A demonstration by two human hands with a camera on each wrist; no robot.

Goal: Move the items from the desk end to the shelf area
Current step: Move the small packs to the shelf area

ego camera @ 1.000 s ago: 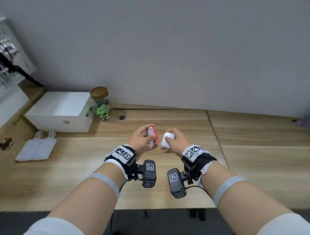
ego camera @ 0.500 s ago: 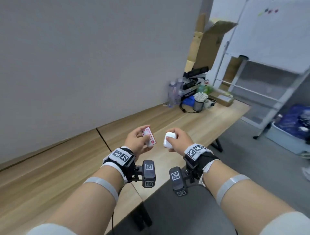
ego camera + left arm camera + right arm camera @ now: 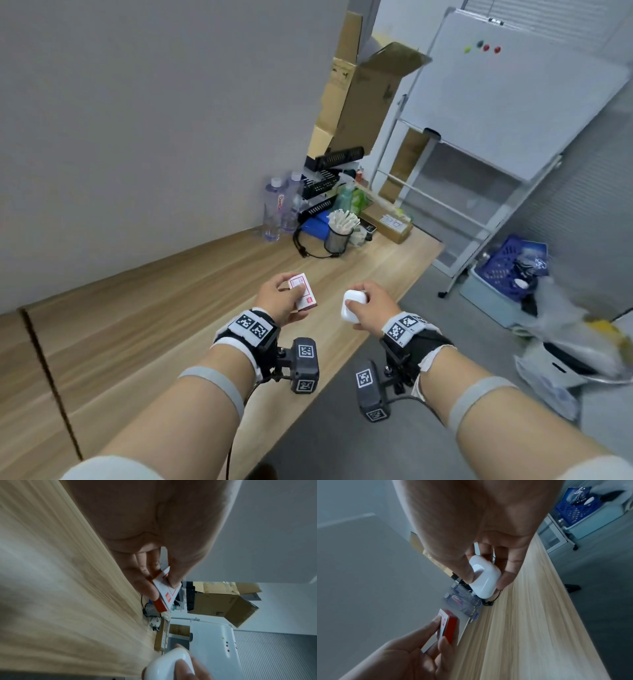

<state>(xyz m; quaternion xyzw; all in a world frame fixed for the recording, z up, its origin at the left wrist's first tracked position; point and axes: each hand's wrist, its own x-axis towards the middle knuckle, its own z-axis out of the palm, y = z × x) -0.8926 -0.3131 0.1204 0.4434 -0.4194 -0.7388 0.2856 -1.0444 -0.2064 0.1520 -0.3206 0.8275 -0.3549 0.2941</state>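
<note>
Table (image 3: 144,329): a long wooden top is running along the grey wall, away toward the far corner.
Left hand (image 3: 279,303): it is hovering over the table, thumb on top and fingers curled beneath, pinching a small box.
Small box (image 3: 302,291): white face with red print and red sides, tilted in the left hand's grip, lifted clear of the table.
Right hand (image 3: 371,308): it is held just beside the left one, near the table's front edge, fingers and thumb wrapped round a white case.
White case (image 3: 352,306): smooth, rounded, glossy; it looks like an earbud case, though no marking is showing.
Far end of the table: clear bottles (image 3: 279,205), a mesh cup (image 3: 337,238) full of pale sticks and black stacked trays (image 3: 325,185) are crowding the corner.
Right side: a whiteboard (image 3: 507,102) on a stand, and a blue crate (image 3: 510,267) on the floor.
</note>
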